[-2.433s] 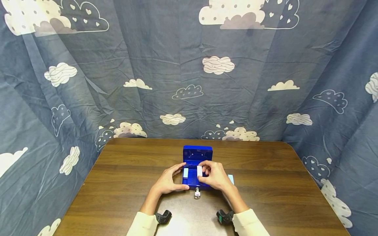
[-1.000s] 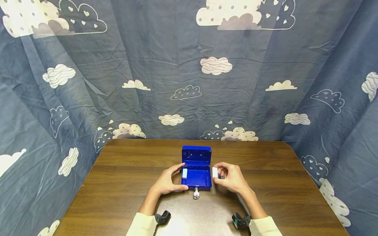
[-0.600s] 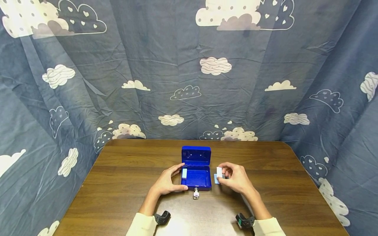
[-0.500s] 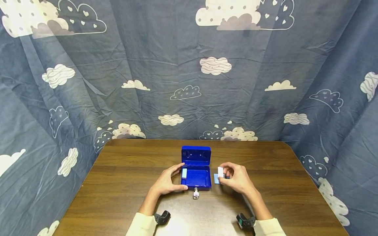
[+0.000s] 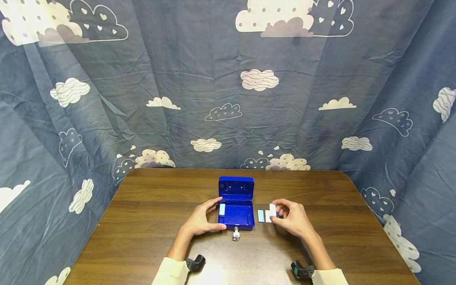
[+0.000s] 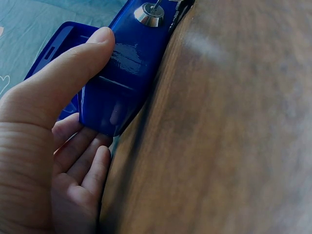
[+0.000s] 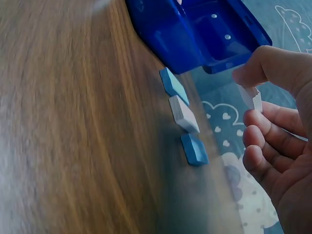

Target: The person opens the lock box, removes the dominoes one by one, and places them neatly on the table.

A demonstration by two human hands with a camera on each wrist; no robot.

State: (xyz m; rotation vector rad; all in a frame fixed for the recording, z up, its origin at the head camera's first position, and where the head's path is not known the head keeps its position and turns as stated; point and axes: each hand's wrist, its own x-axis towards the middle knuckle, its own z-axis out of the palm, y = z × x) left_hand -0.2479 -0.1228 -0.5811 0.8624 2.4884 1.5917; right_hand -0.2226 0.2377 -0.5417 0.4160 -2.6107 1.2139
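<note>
A blue metal cash box (image 5: 253, 218) stands on the table with its lid (image 5: 236, 188) raised. My left hand (image 5: 198, 220) grips the box's left end, thumb on the front face and fingers toward the back. Inside, against the left wall, lies a light blue block (image 5: 222, 209). Between thumb and fingertips, my right hand (image 5: 293, 218) pinches a white block (image 5: 272, 209), lifted above the table right of the box. Beneath and beside it, a blue block (image 7: 174, 87), a white block (image 7: 184, 115) and another blue block (image 7: 195, 150) lie in a row, slightly apart.
A key (image 5: 236, 235) with a ring hangs from the lock (image 6: 149, 14) at the box's front. The brown wooden table (image 5: 160, 198) extends around it. A cloud-patterned blue-grey curtain (image 5: 228, 91) hangs behind and at both sides.
My right hand has carried the white block out of the box and off to the right, past the blocks on the table, uncovering a blue and a white one. The left hand stays on the box.
</note>
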